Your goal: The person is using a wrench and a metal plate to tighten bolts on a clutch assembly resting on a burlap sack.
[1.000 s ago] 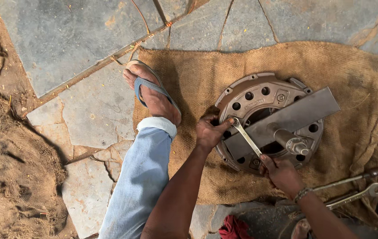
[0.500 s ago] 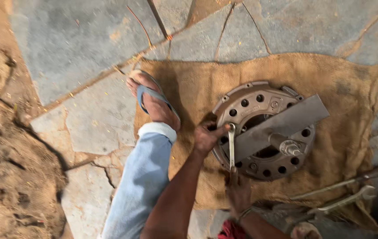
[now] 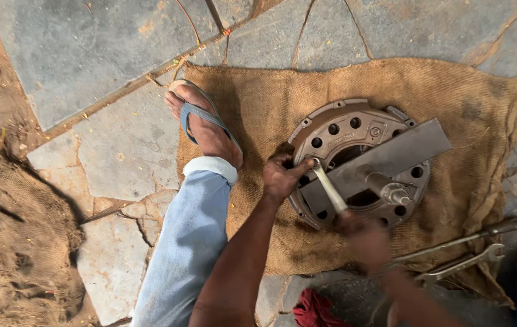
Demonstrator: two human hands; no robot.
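Observation:
A round grey metal clutch cover [image 3: 337, 130] with several holes lies on a burlap sack [image 3: 258, 97]. A flat steel bar [image 3: 410, 148] is bolted across it by a centre stud [image 3: 392, 192]. My left hand [image 3: 283, 175] presses on the cover's left rim, next to the head of a wrench [image 3: 329, 188]. My right hand [image 3: 361, 236], blurred by motion, grips the wrench's handle end at the cover's near edge.
My left foot in a blue sandal [image 3: 201, 121] rests on the sack's left edge, with a light blue trouser leg [image 3: 180, 242] below it. Two long spanners [image 3: 464, 257] lie at the right. A red rag [image 3: 313, 309] lies near the bottom. Stone paving [image 3: 89, 54] surrounds the sack.
My right hand has swung the wrench handle from pointing straight toward me out to the right, pivoting at the bolt on the cover's left rim. My left hand has stayed on the rim.

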